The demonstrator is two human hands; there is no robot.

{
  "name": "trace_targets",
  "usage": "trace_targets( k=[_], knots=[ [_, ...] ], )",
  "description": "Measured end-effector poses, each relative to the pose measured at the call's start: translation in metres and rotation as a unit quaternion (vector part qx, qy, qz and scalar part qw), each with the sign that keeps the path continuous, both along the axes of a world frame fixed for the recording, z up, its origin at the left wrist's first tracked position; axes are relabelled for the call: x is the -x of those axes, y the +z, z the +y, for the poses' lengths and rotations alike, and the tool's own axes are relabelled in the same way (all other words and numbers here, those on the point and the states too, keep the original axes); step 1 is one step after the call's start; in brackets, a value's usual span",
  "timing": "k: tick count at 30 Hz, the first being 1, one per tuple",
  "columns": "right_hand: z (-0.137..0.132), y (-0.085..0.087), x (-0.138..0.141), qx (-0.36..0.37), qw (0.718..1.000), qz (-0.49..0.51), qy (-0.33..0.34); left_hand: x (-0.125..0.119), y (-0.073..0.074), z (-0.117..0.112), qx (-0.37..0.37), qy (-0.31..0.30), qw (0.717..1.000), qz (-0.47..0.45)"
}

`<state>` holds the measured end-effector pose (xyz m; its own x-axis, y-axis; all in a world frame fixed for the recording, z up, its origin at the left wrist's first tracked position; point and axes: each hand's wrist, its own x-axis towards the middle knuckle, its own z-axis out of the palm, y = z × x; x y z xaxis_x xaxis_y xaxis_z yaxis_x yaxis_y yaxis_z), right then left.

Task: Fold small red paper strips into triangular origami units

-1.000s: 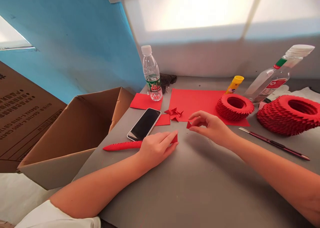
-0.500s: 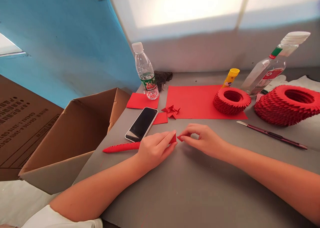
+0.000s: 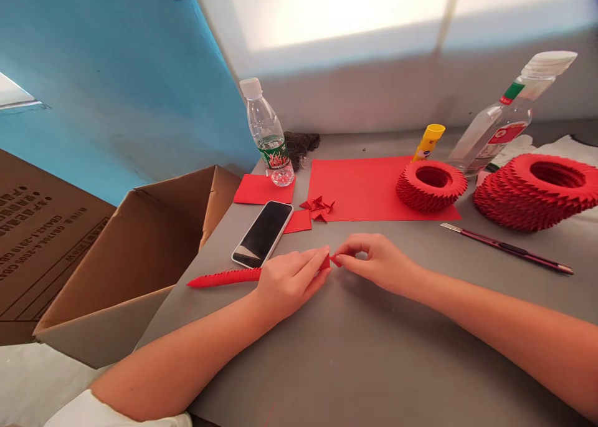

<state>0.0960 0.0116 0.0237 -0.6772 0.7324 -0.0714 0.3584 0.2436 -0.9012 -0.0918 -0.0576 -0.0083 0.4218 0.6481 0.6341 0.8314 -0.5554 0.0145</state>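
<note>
My left hand (image 3: 290,283) is closed around a long chain of folded red paper pieces (image 3: 224,278). Its pointed tail sticks out to the left over the grey table, and its other end shows between my fingertips; the middle is hidden by the hand. Between thumb and forefinger, my right hand (image 3: 369,259) pinches a small folded red paper piece (image 3: 335,261), right by the chain's front end. Whether the two touch I cannot tell. Beyond my hands lies a small pile of folded red paper triangles (image 3: 319,207).
Behind my left hand lies a phone (image 3: 264,232). A water bottle (image 3: 272,146) stands on red paper (image 3: 250,190). A large red sheet (image 3: 355,187), two red paper rings (image 3: 432,187) (image 3: 527,196), a glue stick (image 3: 428,143), a glass bottle (image 3: 495,128) and a craft knife (image 3: 507,247) lie beyond. An open carton (image 3: 121,240) is left.
The small paper piece in my right hand has come slightly closer to the chain's end. My left hand keeps its hold, and the view has shifted a little.
</note>
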Motion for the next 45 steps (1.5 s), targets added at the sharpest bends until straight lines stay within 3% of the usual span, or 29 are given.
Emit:
trace_targets(
  k=[7, 14, 31, 45],
  knots=[
    [0.0, -0.007, 0.001, 0.126, 0.992, 0.009, -0.005, 0.0, 0.0, 0.0, -0.002, -0.013, 1.0, 0.012],
    [-0.002, -0.004, 0.001, 0.077, 0.997, 0.004, -0.011, -0.001, 0.0, -0.001, 0.022, -0.01, 1.0, -0.004],
    [0.003, -0.011, 0.0, 0.181, 0.983, 0.021, -0.005, -0.002, -0.001, 0.0, 0.023, -0.014, 1.0, -0.015],
    [0.0, -0.008, 0.0, 0.148, 0.988, 0.031, -0.003, -0.003, -0.001, -0.001, 0.031, -0.016, 0.999, -0.006]
  ],
)
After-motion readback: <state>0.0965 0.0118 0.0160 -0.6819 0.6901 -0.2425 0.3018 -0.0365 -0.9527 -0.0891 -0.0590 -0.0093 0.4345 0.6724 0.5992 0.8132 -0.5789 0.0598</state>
